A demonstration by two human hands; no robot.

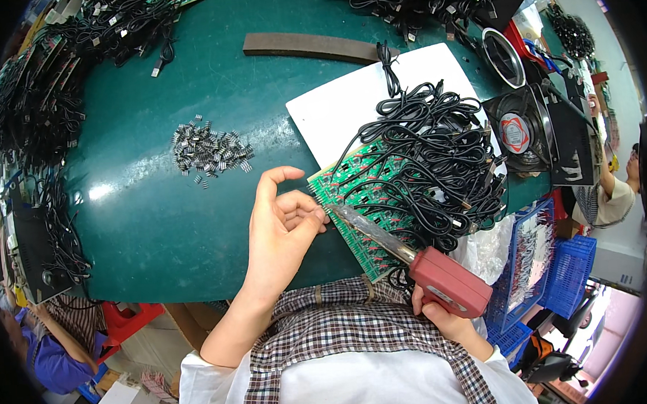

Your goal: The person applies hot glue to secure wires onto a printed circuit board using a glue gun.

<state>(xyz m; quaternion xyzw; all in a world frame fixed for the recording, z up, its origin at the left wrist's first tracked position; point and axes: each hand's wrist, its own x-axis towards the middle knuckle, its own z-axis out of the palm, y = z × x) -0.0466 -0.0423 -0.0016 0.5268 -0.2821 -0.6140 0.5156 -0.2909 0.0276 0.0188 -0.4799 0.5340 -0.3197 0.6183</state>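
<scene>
Many looped, rubbery black cables (438, 152) crowd the green circuit boards (359, 248) beyond our right hand (451, 325), wrapped round a red soldering gun (450, 282); our left hand (284, 215) pinches narrowly at the boards' edge, contents unclear, metallic connectors (211, 151) heaped beyond.

Counter (143, 248): green, glossy top. Directly on it: small metallic parts (211, 149), loose heap; dark bar (308, 46), far side; white sheet (334, 121); black cable bundles (124, 26), far left.
</scene>
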